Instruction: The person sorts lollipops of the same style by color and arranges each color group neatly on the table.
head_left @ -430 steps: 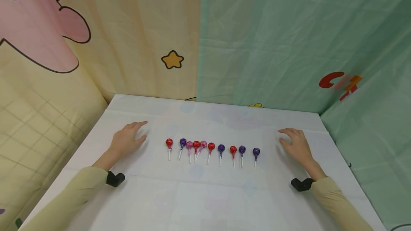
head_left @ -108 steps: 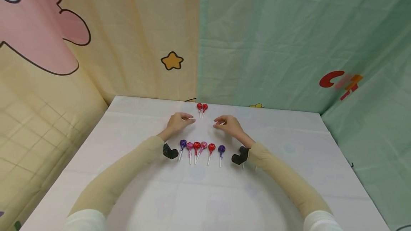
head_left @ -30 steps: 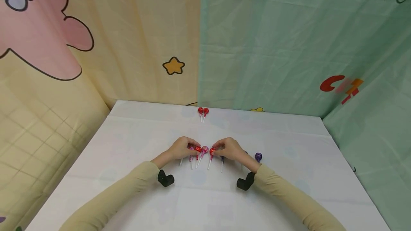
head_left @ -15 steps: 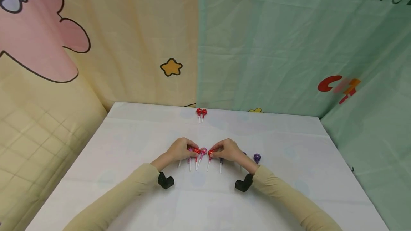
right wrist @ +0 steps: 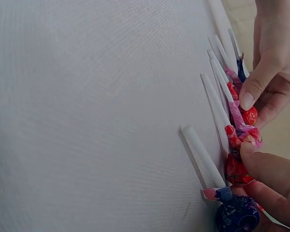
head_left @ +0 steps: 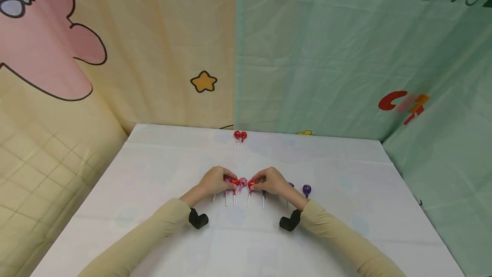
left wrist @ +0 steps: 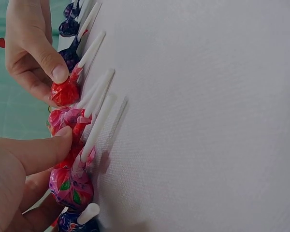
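Observation:
Finger and thumb of my left hand (head_left: 216, 179) pinch a red lollipop (head_left: 235, 181) in a row on the table. My right hand (head_left: 272, 181) pinches another red lollipop (head_left: 251, 184). A pink lollipop (head_left: 242, 182) lies between these two. Close under my left hand are a second pink lollipop (left wrist: 71, 188) and a dark purple one (left wrist: 77, 221). Beside my right fingers lies a purple lollipop (right wrist: 237, 212). Both hands partly cover the row. Two red lollipops (head_left: 240, 135) lie side by side at the table's back edge.
Farther right in the row, a purple lollipop (head_left: 306, 190) shows, and another is mostly behind my right wrist. The white-covered table (head_left: 238, 243) meets printed curtains (head_left: 307, 54) at the back and sides. Black wrist mounts (head_left: 197, 219) hang below both wrists.
Two red lollipops left the row for the back edge. Both hands then came from near that pair down to the row. Over the last second they barely move, holding the red lollipops.

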